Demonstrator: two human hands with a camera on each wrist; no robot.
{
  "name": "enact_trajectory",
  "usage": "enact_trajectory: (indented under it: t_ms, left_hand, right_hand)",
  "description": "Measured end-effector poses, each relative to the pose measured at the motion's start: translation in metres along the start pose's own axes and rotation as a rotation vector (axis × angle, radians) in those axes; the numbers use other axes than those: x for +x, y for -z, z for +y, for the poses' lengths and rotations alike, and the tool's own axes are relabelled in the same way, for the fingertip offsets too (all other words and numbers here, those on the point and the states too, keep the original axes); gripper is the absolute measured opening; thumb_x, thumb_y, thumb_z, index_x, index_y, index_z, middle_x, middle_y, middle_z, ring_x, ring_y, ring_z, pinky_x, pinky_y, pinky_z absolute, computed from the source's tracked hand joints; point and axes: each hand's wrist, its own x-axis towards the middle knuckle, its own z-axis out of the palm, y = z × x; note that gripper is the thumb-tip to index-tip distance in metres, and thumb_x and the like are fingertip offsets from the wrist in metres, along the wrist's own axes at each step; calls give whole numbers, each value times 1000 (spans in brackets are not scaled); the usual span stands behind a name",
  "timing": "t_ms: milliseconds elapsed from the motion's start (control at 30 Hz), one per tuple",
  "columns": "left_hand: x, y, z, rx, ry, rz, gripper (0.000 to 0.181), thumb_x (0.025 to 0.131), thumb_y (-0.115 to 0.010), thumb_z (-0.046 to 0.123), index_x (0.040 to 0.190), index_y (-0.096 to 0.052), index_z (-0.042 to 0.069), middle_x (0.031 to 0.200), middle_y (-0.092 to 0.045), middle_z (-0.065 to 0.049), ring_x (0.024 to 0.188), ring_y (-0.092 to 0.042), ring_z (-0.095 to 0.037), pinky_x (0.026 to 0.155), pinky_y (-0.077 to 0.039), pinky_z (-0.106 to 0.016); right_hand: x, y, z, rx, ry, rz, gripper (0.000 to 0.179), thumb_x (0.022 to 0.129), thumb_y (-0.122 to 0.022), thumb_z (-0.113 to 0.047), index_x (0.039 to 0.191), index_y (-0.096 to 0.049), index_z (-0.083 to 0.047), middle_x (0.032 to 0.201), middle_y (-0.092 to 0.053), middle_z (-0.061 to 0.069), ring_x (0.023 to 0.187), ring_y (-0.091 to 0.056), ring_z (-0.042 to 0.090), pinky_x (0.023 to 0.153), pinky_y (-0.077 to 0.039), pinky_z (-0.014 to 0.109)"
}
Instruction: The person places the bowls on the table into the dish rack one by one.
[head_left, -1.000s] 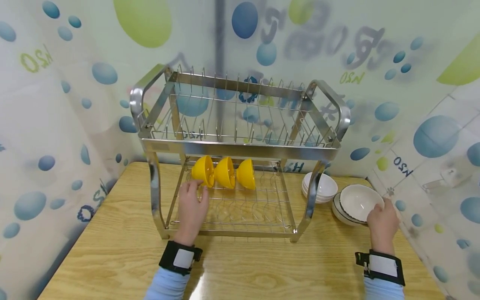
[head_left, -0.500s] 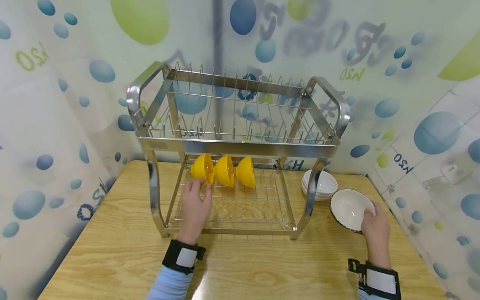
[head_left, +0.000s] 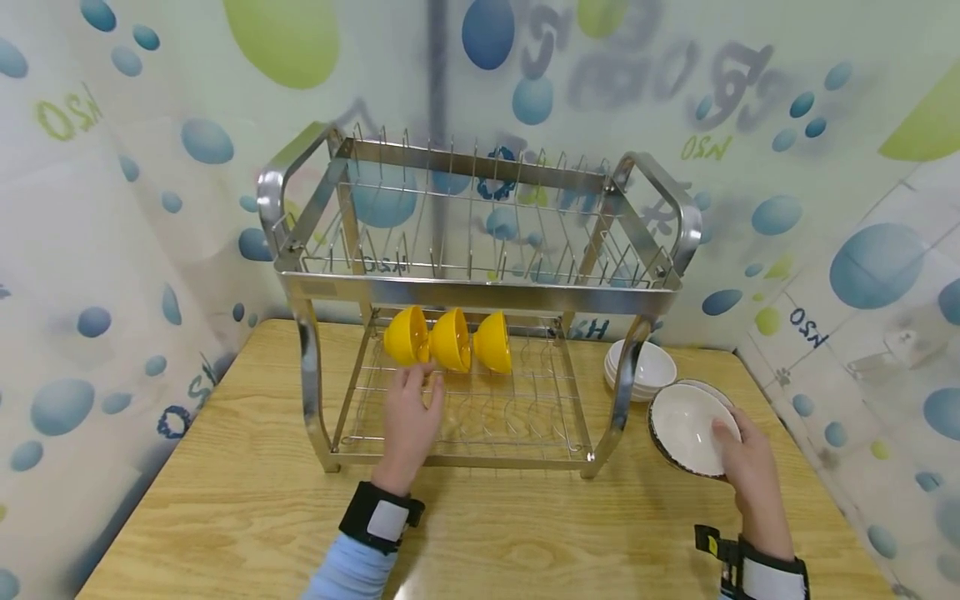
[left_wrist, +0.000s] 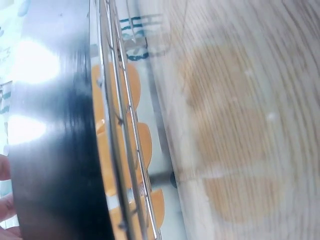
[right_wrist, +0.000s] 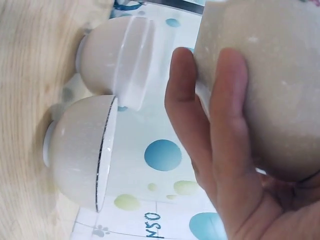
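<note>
My right hand (head_left: 750,475) grips a white bowl (head_left: 686,425) with a dark rim, its thumb inside and the other fingers round the outside. In the right wrist view the bowl (right_wrist: 285,85) is off the table, tilted. A second dark-rimmed bowl (right_wrist: 77,150) stands on the table behind it. On the lower shelf of a metal dish rack (head_left: 480,293), three yellow bowls (head_left: 450,340) stand on edge in a row. My left hand (head_left: 411,421) reaches over that shelf, fingers just in front of the left and middle yellow bowls; whether they touch is unclear.
A stack of plain white bowls (head_left: 645,367) sits right of the rack, near its front right leg (head_left: 622,400). The rack's upper tier has upright wires (head_left: 468,242). A patterned wall covering (head_left: 720,208) stands behind the wooden table (head_left: 525,533).
The right hand has lifted the dark-rimmed bowl off the one under it and brought it left and nearer. The left hand has shifted right, away from the leftmost yellow bowl.
</note>
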Motion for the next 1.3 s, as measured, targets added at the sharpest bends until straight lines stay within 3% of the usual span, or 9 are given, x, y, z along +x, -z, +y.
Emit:
enact_trajectory:
  t_ms: [100, 233, 467, 633, 700, 1033, 1300]
  left_hand:
    - [-2, -1, 1, 11, 7, -23, 20, 92, -59, 14, 107, -63, 2, 102, -57, -16, 94, -57, -30, 76, -51, -40]
    - [-4, -4, 4, 18, -2, -30, 21, 92, -59, 15, 107, -63, 1, 102, -57, -14, 92, -57, -29, 75, -51, -39]
    - [-11, -10, 13, 12, -23, -78, 21, 91, -61, 14, 108, -62, 2, 102, -57, -16, 89, -57, -29, 74, -51, -36]
    - [-14, -13, 19, 31, -11, -107, 23, 91, -61, 16, 111, -62, 4, 103, -57, -16, 89, -57, -27, 73, -51, -34]
    - [-15, -13, 20, 38, -5, -110, 23, 91, -62, 16, 111, -62, 4, 103, -57, -16, 89, -57, -27, 72, -50, -34]
    - [-15, -10, 18, 44, 21, -125, 26, 91, -63, 20, 113, -61, 5, 99, -57, -11, 88, -57, -28, 71, -49, -33]
    - [-17, -9, 20, 29, 45, -143, 26, 91, -63, 20, 113, -60, 5, 101, -59, -15, 89, -58, -29, 70, -49, -34]
  right_hand:
    - [-2, 2, -2, 11, -6, -38, 53, 103, -29, -31, 147, -27, 0, 119, -48, 30, 67, -55, 3, 57, -54, 26]
    - [-4, 4, -5, 7, -5, -83, 53, 103, -30, -33, 145, -29, -1, 104, -54, 17, 67, -56, 4, 58, -55, 28]
    - [-12, 5, -13, -9, 10, -130, 53, 102, -34, -35, 143, -32, -1, 109, -53, 20, 68, -57, 6, 59, -54, 29]
    - [-20, 4, -21, 16, 47, -172, 51, 101, -37, -35, 140, -35, -2, 88, -55, -1, 64, -59, 9, 58, -55, 30]
    - [-23, 3, -24, 40, 56, -196, 51, 101, -39, -35, 139, -34, -2, 85, -54, -4, 64, -59, 10, 58, -55, 31]
    - [-32, -7, -36, 51, 65, -231, 52, 101, -42, -34, 142, -34, -3, 90, -56, 0, 66, -59, 9, 57, -55, 31]
    - [-41, -24, -47, 79, 83, -281, 48, 101, -43, -28, 141, -35, -3, 96, -60, 6, 67, -61, 8, 56, -55, 30]
